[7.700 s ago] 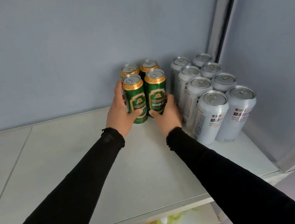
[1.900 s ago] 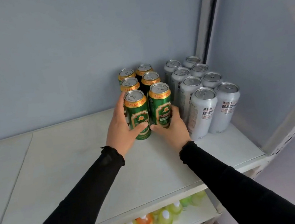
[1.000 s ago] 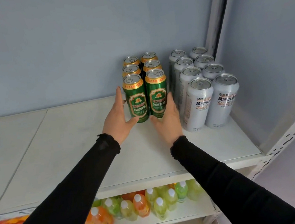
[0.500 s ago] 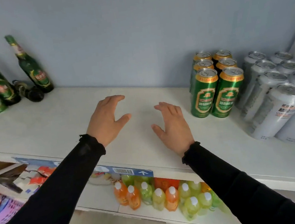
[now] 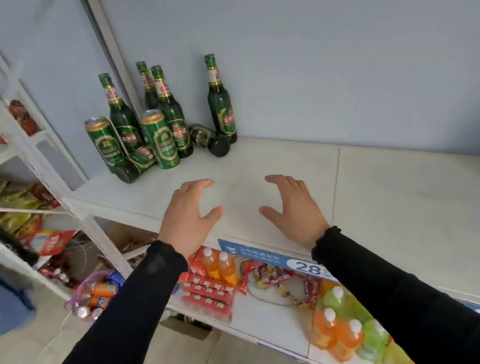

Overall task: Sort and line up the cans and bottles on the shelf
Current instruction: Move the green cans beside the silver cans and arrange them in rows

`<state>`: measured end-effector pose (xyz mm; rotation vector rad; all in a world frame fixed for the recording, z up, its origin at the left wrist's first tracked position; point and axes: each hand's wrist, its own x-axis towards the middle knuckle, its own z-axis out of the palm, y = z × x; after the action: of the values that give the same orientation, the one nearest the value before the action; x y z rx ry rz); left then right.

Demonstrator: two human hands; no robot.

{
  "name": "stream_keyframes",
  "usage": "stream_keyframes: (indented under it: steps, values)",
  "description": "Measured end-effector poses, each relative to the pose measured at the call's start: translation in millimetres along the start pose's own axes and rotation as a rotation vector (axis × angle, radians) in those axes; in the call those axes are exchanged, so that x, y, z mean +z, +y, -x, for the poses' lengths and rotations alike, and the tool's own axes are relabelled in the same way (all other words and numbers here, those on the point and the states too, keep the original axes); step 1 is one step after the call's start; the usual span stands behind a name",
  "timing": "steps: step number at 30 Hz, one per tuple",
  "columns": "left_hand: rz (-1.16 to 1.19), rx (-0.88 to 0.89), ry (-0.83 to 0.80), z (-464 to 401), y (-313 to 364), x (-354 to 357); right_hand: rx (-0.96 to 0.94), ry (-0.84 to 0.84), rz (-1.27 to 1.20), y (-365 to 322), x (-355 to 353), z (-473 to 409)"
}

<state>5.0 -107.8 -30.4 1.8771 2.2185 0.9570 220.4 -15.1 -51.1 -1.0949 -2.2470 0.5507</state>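
While both hands are hovering over the bare middle of the shelf (image 5: 390, 207), nothing is being held: the left hand (image 5: 189, 216) and right hand (image 5: 295, 211) are spreading loosely curved fingers, palms down, side by side and apart.

Stock, far left corner of shelf, well beyond the left hand:
- Cans, green, upright: left can (image 5: 105, 145) and right can (image 5: 161, 139) are standing in front of the bottles.
- Bottles, green, upright: one (image 5: 122, 118) is rising behind the left can, two (image 5: 172, 114) are crowding together behind the right can, and a lone bottle (image 5: 219, 101) is standing further right against the wall (image 5: 336, 44).
- Bottles, toppled: one (image 5: 134, 164) is lying between the two cans, base toward the front; another (image 5: 210, 139) is lying between the pair and the lone bottle, base toward the front.

Lower shelf (image 5: 267, 317), under the hands:
- Juice bottles (image 5: 219, 265), orange, are standing beside red cartons (image 5: 208, 294).
- A pack (image 5: 346, 330) of orange and green drinks is sitting further right.
- Candy wrappers (image 5: 270, 276) are lying loose behind a price tag (image 5: 306, 268) reading 28.

Left: a white rack (image 5: 28, 156) is holding snack bags; a bag (image 5: 97, 294) of cans is sitting on the floor.
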Motion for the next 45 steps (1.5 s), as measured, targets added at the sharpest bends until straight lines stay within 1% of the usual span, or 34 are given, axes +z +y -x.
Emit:
stream_keyframes:
  steps: [6,11,14,18,21,25,30,34,39,42,45]
  values:
    - [0.011,-0.071,0.056,-16,-91,-46,-0.012,-0.046,-0.039,-61,68,-58]
    - [0.033,-0.113,0.124,-50,-154,-68,0.003,-0.058,-0.096,-81,115,-116]
    - [0.024,-0.129,0.135,-76,-194,-79,0.056,-0.062,-0.187,-86,144,-158]
    - [0.055,-0.165,0.128,-108,-241,-97,0.144,-0.063,-0.398,-100,175,-211]
    - [0.132,-0.193,0.159,-130,-267,-109,0.174,-0.021,-0.466,-109,195,-243]
    - [0.288,-0.247,0.190,-161,-294,-117,0.256,0.026,-0.535,-115,217,-265]
    - [0.405,-0.197,0.152,-204,-315,-115,0.333,0.130,-0.477,-120,232,-275]
    - [0.411,-0.128,0.122,-222,-331,-111,0.389,0.183,-0.350,-124,243,-277]
    - [0.372,-0.055,0.147,-230,-338,-111,0.399,0.244,-0.472,-137,252,-278]
    - [0.354,-0.050,0.150,-230,-341,-115,0.416,0.296,-0.471,-142,255,-274]
    - [0.287,-0.002,0.166,-225,-339,-127,0.433,0.348,-0.486,-145,255,-264]
